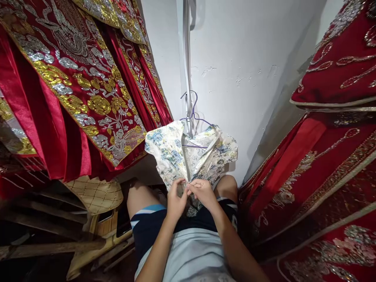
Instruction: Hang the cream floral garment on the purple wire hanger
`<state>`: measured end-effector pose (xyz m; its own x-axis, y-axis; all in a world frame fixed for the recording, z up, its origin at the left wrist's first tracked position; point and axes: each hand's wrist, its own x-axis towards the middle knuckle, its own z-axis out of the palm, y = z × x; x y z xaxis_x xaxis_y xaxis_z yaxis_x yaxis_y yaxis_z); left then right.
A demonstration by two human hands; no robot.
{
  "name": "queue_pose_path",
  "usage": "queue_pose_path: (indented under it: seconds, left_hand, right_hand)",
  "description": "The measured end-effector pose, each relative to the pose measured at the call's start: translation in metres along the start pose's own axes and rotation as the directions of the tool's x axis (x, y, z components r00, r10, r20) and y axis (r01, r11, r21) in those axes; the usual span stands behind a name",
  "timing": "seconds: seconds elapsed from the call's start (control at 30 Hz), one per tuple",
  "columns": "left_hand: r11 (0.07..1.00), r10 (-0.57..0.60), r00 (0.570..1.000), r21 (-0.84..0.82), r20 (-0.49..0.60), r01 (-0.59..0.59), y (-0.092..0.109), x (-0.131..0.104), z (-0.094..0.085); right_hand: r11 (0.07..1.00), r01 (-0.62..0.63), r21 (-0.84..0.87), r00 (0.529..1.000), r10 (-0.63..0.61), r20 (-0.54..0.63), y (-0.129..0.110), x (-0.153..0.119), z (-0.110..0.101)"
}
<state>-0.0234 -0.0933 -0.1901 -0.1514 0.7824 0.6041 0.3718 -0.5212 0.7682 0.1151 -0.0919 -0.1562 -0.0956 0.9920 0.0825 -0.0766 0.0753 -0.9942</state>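
Cream floral cloth: the garment point(173, 150) hung centre on a purple hanger point(194, 105) before the far wall point(235, 90). On my remote feed, left hand point(176, 199) and right hand point(205, 194) met, fingertips pinched on its front edges, near side. Risks, I judged: a hard downward tug could slide a shoulder off the hanger; a loose pinch could misalign the edges.

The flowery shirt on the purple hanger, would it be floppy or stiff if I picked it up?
The flowery shirt would probably flop, because its cloth creases and droops. It's likely light, since the thin purple hanger seems to support its shoulders.
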Motion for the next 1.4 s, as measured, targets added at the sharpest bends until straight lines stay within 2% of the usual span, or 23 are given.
queue_pose_path:
  seconds: [0.03,0.07,0.2,0.3,0.43,0.53,0.63,0.7,0.73,0.8,0.83,0.87,0.9,0.93,1.03,1.1,1.13,1.2,1.23,1.27,1.3,1.33,1.4]
  left_hand:
    - [1.000,-0.022,0.995,-0.015,0.095,0.024,0.003,-0.001,0.007]
    - [0.999,-0.036,0.990,-0.023,0.139,0.039,0.006,-0.001,0.013]
    - [1.000,0.005,0.982,0.002,0.190,-0.006,0.008,0.004,0.026]
    - [0.998,0.035,0.962,0.040,0.272,-0.048,0.010,0.007,0.032]
    - [0.986,0.055,0.936,0.131,0.347,-0.106,0.008,0.006,0.039]
    - [0.974,0.046,0.904,0.181,0.424,-0.134,0.001,0.007,0.038]
    - [0.985,0.002,0.879,0.149,0.477,-0.083,0.003,0.021,0.028]
    - [0.991,0.065,0.886,0.072,0.460,-0.110,0.019,0.045,0.018]
    - [0.987,0.137,0.897,0.016,0.420,-0.159,0.031,0.061,0.013]
    - [0.954,0.296,0.927,-0.030,0.229,-0.297,0.061,0.099,0.003]
    - [0.931,0.363,0.922,-0.019,0.132,-0.364,0.077,0.119,0.000]
    - [0.903,0.428,0.900,0.007,0.081,-0.430,0.092,0.137,-0.003]
    - [0.871,0.485,0.871,0.049,0.078,-0.489,0.105,0.154,-0.005]
    - [0.840,0.523,0.844,0.092,0.119,-0.534,0.116,0.167,-0.005]
    - [0.752,0.569,0.782,0.224,0.254,-0.620,0.136,0.188,-0.001]
    - [0.726,0.574,0.781,0.289,0.245,-0.624,0.141,0.192,0.000]
    - [0.737,0.574,0.796,0.302,0.192,-0.605,0.141,0.193,-0.002]
    - [0.817,0.533,0.846,0.255,0.011,-0.517,0.136,0.198,-0.013]
    - [0.887,0.453,0.884,0.161,-0.112,-0.434,0.131,0.202,-0.022]
    - [0.944,0.324,0.917,0.018,-0.231,-0.329,0.123,0.206,-0.032]
    - [0.965,0.165,0.934,-0.145,-0.316,-0.220,0.114,0.210,-0.043]
    - [0.933,-0.028,0.931,-0.345,-0.364,-0.107,0.103,0.212,-0.054]
    - [0.828,-0.266,0.890,-0.561,-0.371,0.013,0.078,0.212,-0.071]
  right_hand:
    - [1.000,0.006,0.002,1.000,-0.006,0.003,0.000,-0.001,0.000]
    - [1.000,0.011,0.004,1.000,-0.011,0.004,-0.001,-0.001,-0.001]
    - [0.994,0.098,0.044,0.993,-0.094,-0.074,-0.020,0.012,-0.015]
    - [0.970,0.237,0.048,0.959,-0.226,-0.173,-0.061,0.042,-0.025]
    - [0.942,0.333,0.053,0.929,-0.318,-0.191,-0.129,0.087,-0.025]
    - [0.910,0.405,0.087,0.900,-0.379,-0.215,-0.158,0.102,-0.019]
    - [0.903,0.423,0.078,0.900,-0.409,-0.149,-0.160,0.098,-0.016]
    - [0.903,0.421,0.083,0.905,-0.412,-0.111,-0.154,0.091,-0.018]
    - [0.903,0.422,0.082,0.905,-0.413,-0.103,-0.152,0.088,-0.019]
    - [0.901,0.430,0.061,0.901,-0.424,-0.091,-0.151,0.081,-0.022]
    - [0.897,0.439,0.044,0.897,-0.435,-0.083,-0.152,0.079,-0.023]
    - [0.893,0.449,0.026,0.892,-0.447,-0.073,-0.154,0.077,-0.024]
    - [0.888,0.460,0.011,0.886,-0.459,-0.065,-0.157,0.076,-0.025]
    - [0.883,0.469,0.000,0.881,-0.469,-0.059,-0.159,0.076,-0.025]
    - [0.878,0.479,-0.006,0.875,-0.478,-0.079,-0.155,0.081,-0.026]
    - [0.888,0.459,-0.020,0.881,-0.458,-0.114,-0.143,0.086,-0.024]
    - [0.897,0.440,-0.042,0.889,-0.442,-0.122,-0.134,0.087,-0.023]
    - [0.915,0.393,-0.095,0.910,-0.401,-0.107,-0.113,0.086,-0.022]
    - [0.923,0.369,-0.109,0.921,-0.379,-0.088,-0.102,0.083,-0.021]
    - [0.932,0.348,-0.107,0.933,-0.355,-0.064,-0.092,0.079,-0.021]
    - [0.941,0.327,-0.089,0.942,-0.332,-0.045,-0.083,0.073,-0.021]
    - [0.951,0.303,-0.062,0.952,-0.305,-0.029,-0.075,0.068,-0.022]
    - [0.967,0.254,-0.011,0.967,-0.254,0.005,-0.064,0.056,-0.022]
